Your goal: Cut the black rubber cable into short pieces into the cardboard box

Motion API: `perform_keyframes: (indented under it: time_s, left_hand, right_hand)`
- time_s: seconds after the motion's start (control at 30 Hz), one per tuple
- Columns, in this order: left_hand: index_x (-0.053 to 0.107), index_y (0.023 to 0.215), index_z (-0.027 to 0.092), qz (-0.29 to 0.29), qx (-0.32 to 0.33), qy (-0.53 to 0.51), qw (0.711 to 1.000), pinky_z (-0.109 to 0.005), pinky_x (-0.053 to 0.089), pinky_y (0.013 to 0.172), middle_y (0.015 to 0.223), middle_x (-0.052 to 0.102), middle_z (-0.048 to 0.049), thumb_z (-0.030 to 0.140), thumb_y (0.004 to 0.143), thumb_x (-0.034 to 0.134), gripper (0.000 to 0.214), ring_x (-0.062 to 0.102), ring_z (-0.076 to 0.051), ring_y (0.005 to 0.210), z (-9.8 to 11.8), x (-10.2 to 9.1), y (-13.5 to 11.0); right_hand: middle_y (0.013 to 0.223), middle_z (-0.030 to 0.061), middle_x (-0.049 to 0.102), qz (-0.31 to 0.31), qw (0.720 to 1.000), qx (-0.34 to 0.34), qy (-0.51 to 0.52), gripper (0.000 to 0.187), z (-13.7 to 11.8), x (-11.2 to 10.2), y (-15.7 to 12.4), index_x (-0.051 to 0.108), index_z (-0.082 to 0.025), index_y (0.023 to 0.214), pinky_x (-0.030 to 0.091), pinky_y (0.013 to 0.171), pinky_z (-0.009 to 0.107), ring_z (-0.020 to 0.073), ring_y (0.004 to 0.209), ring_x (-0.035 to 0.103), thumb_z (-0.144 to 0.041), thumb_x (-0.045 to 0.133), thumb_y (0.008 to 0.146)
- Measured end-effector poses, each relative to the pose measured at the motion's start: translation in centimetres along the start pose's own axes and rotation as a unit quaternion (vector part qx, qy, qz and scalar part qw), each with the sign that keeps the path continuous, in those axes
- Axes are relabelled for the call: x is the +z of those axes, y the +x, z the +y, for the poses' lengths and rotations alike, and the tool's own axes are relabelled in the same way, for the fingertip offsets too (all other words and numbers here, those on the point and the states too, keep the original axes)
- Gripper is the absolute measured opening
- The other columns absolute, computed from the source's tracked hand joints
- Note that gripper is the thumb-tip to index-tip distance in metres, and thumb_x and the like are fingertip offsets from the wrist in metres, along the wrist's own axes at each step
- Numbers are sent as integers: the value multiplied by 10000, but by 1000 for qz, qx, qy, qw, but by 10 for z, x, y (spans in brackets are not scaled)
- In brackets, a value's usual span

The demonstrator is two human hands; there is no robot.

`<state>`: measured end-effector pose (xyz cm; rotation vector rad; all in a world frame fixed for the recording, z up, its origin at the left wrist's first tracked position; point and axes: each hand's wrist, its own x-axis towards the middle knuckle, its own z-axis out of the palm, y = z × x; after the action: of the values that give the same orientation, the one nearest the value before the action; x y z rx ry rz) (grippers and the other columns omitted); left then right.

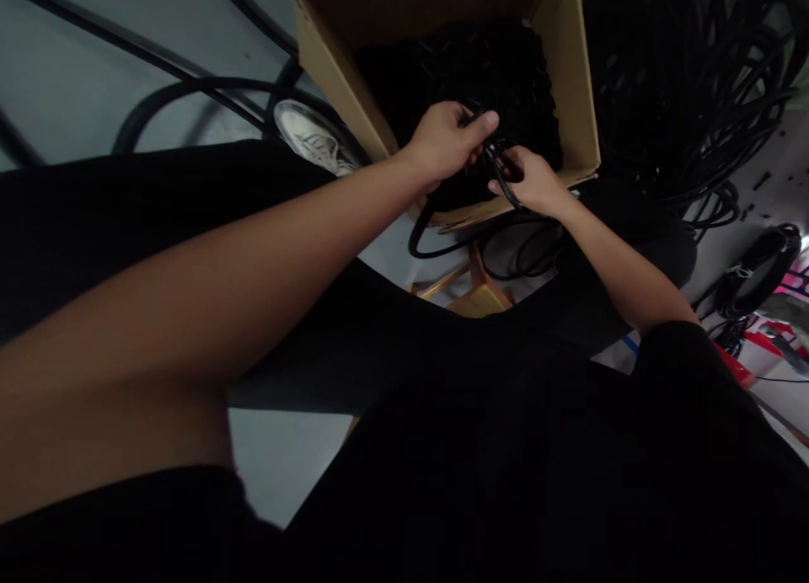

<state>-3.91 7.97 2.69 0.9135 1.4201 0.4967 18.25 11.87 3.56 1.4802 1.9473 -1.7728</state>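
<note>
Two bare hands meet over the near part of one open cardboard box [345,86], just above the dark mass of short black pieces [455,61] inside it; the pieces are too many and too dim to count. The left hand [450,141] comes in from the box's near left side, forearm slanting across the left thigh, back of the hand turned up, thumb stretched straight toward the right hand and fingers curled under. It is closed around one black cable [468,116], of which only a little shows. The right hand [534,181] enters over the near right corner of the box, elbow bent, wrist fairly straight, fingers curved toward the left hand. It grips one black-handled hand tool [502,177] with a small metallic glint near the left thumb; whether scissors or pliers cannot be made out, nor can how far its handles are spread.

One black hose [425,253] loops out at the near edge of the box. Nearer than that edge, between the two dark-clad legs, part of one wooden stool [481,299] shows. One white shoe [319,145] is just beside the box's left wall. Several thick black hoses [148,56] cross the floor left of the box; to its right lies one large heap of black cables [683,86], and farther off, one tied coil [755,284].
</note>
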Motion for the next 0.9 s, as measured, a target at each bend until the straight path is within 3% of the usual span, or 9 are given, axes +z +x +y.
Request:
perform_keyframes:
  time_s: [0.13,0.27,0.4,0.5,0.6,0.77,0.9]
  left_hand:
    - [820,1349,210,14,14,-32,999,-459,649,1026,1175,916,-101,657,1284,750,457,757,-234,995,-10,6,10]
    - [755,1509,121,-9,30,-78,996,-371,649,1002,1218,916,-118,353,1330,772,294,796,-171,968,-22,7,20]
    - [711,1611,158,-2,31,-91,995,-363,650,1011,1270,938,-102,321,1333,732,323,827,-171,992,-28,3,20]
    - [742,1553,187,12,33,-52,998,-360,647,1024,1298,941,-93,318,1349,672,252,826,-171,983,-25,0,15]
    - [762,1495,138,18,41,4,999,-364,648,1048,1314,930,-122,278,1359,611,247,846,-182,1006,-19,-2,11]
    - [789,1385,88,30,67,56,996,-402,653,1142,1165,883,-102,251,1306,635,238,865,-225,1044,-23,-1,20]
    - [796,1237,132,34,89,100,990,-417,658,1123,1040,843,-72,350,1242,648,264,824,-260,1003,-26,-3,26]
  right_hand:
    - [1228,124,772,44,997,3,-65,424,14,1,-1,695,-190,1238,634,1315,651,392,1347,767,-420,969,1010]
    - [1256,140,794,40,995,-10,-92,425,25,-4,0,715,-157,1273,600,1329,705,408,1364,763,-481,885,1057]
    - [1229,128,773,53,996,1,-74,477,28,-12,3,719,-157,1259,598,1334,711,399,1361,776,-585,862,1104]
    - [1222,120,756,56,996,13,-64,521,24,-16,2,713,-160,1276,610,1329,699,381,1345,782,-634,867,1124]
    - [1210,119,754,47,996,28,-77,540,20,-18,0,704,-170,1263,640,1303,643,356,1299,787,-665,876,1135]
    - [1144,106,778,51,993,52,-95,540,21,-17,0,678,-198,1207,697,1149,527,309,1152,829,-716,831,1180]
    - [1112,73,815,99,984,103,-108,563,10,-16,-8,658,-225,1205,683,1068,454,276,1075,829,-692,956,1101]
